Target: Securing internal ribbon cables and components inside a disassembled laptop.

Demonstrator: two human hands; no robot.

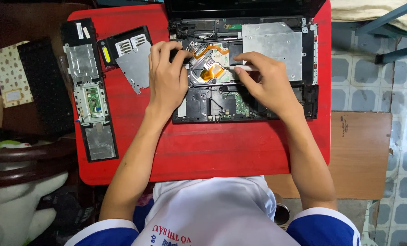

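Note:
A dismantled black laptop base lies open on a red table, its circuit board, orange ribbon cable and a silver drive cover exposed. My left hand rests on the left part of the board, fingers curled over a dark part near the hinge. My right hand grips a thin white tool, its tip pointing left toward the orange ribbon cable.
A removed palm-rest panel with touchpad and a black cover plate with a metal sheet lie on the table's left. A loose black keyboard sits further left. A wooden board and tiled floor are to the right.

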